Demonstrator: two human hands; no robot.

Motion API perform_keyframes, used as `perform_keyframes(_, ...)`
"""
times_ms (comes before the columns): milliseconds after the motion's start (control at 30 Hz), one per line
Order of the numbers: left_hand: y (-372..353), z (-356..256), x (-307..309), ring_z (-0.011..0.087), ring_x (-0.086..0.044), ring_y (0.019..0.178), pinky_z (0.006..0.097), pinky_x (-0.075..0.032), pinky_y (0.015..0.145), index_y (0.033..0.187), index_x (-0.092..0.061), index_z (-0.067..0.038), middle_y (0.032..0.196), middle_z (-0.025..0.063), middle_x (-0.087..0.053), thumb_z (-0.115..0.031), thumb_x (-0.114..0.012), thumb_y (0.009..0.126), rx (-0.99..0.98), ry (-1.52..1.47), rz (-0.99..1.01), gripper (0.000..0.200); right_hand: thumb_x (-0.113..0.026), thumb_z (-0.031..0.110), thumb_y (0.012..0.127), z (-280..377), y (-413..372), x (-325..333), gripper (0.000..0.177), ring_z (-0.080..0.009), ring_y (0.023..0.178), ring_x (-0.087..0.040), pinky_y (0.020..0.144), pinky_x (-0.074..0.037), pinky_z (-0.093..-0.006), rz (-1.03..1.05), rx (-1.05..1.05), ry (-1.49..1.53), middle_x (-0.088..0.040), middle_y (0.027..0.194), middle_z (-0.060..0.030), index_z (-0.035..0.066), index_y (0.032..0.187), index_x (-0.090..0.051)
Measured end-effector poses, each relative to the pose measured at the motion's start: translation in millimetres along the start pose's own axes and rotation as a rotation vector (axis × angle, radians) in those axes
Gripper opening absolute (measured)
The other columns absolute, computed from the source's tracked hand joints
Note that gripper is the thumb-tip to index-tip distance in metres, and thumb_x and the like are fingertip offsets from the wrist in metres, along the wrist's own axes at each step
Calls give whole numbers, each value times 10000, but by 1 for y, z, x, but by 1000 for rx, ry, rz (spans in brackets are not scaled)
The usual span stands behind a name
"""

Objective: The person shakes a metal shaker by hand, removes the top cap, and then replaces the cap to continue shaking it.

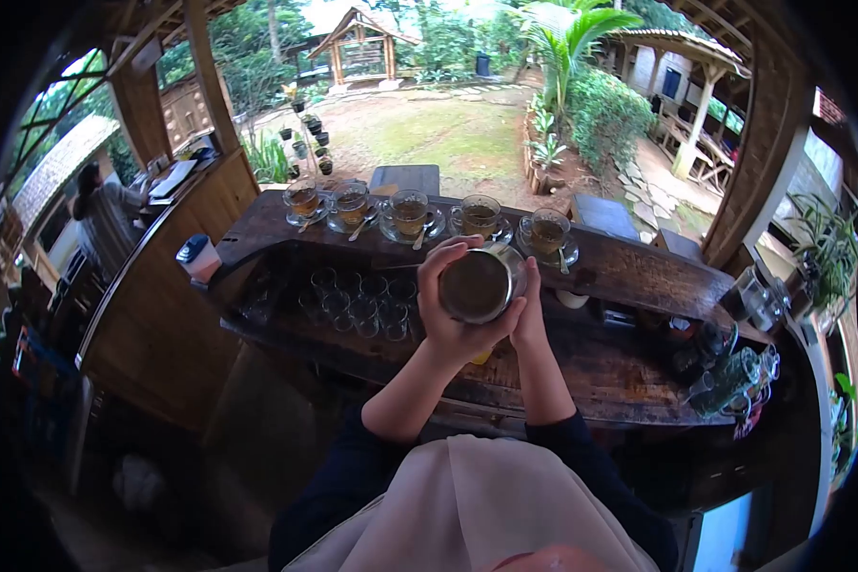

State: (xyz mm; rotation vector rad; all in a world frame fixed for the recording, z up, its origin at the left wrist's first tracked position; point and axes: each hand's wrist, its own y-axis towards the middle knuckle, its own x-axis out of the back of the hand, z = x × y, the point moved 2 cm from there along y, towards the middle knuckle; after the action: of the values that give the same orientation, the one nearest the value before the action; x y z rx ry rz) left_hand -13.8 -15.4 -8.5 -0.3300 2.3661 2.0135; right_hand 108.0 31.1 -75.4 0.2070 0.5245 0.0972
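A round jar (476, 286) with a metal-rimmed, brownish end facing me is held up between both hands over the counter. My left hand (439, 303) wraps round its left side and underside, fingers curled over the top edge. On the opposite side, my right hand (530, 310) is closed against the jar's clear wall. Just beyond stand several glass cups of amber drink on saucers with spoons; the nearest are one cup (480, 212) behind the jar and another cup (549, 229) to its right.
The raised dark wooden shelf (639, 272) carries the cups. Several upturned glasses (364, 310) sit beneath it at left, and a rack of glasses (734, 381) stands at right. A white container with a dark lid (198, 257) is at the shelf's left end. Another person (105, 219) stands at far left.
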Motion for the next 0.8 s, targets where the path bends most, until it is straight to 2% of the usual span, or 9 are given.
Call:
perform_keyframes(67,3,-17,4,289,-512,1042,435,-426,880,1255,-279,-24,1163,198,-463,-338,-792,656,-132,-45,-59,849,-267,551,917,12,-2,0,646,-268,1074,-541,918,-442,-383,101,-44,30,-535,1188,-172,21,1238,-448)
perform_keyframes(200,9,-123,0,106,-563,857,375,-389,821,967,-517,-259,884,-129,-546,-222,-856,568,-619,-486,-614,526,-374,409,905,92,-59,-57,529,-242,1062,-505,937,-370,-324,472,900,-440,-528,1078,-154,-18,1209,-446)
perform_keyframes(267,6,-127,-5,148,-568,868,380,-385,849,1023,-509,-228,895,-74,-561,-197,-848,563,-723,-532,-572,572,-381,434,901,87,-60,-52,548,-237,1048,-508,917,-378,-316,430,853,-486,-529,1081,-156,-19,1202,-452)
perform_keyframes(300,2,-119,5,183,-569,889,383,-390,862,1055,-501,-188,942,-22,-564,-205,-843,571,-511,-279,-316,593,-389,459,897,79,-59,-48,568,-232,1034,-511,896,-387,-309,384,803,-546,-529,1084,-158,-20,1195,-459)
perform_keyframes(400,-6,-54,-10,283,-533,997,418,-444,824,1251,-332,-95,1091,164,-517,-384,-796,652,-118,233,76,811,-319,391,950,28,-33,-11,511,-229,1045,-514,903,-396,-318,211,-209,133,-512,1167,-146,-27,1213,-450)
perform_keyframes(500,-14,-39,-16,285,-537,1000,434,-424,872,1260,-319,-100,1132,180,-504,-416,-783,664,78,24,-54,819,-263,372,971,36,-45,6,512,-222,1059,-508,926,-387,-322,128,-166,-123,-499,1195,-141,-36,1228,-435)
perform_keyframes(667,4,-159,-40,222,-579,873,365,-448,768,1147,-403,-101,983,71,-539,-364,-817,631,-407,40,-73,711,-320,644,865,98,-87,-16,783,-199,1012,-508,896,-392,-301,532,626,-241,-484,1212,-143,-35,1241,-420)
perform_keyframes(733,-4,-164,-72,184,-582,818,363,-438,747,1069,-476,-132,924,26,-530,-353,-769,697,-841,-251,-555,522,-365,715,795,99,-93,-20,875,-204,1034,-524,932,-386,-324,516,642,-123,-515,1171,-131,-29,1252,-413)
perform_keyframes(800,-21,-161,-26,240,-510,1043,445,-398,898,1307,-338,-47,1109,60,-509,-428,-782,650,-286,391,343,879,-353,649,849,77,-78,-3,772,-208,1015,-558,939,-394,-336,489,47,232,-564,1103,-123,-18,1224,-455)
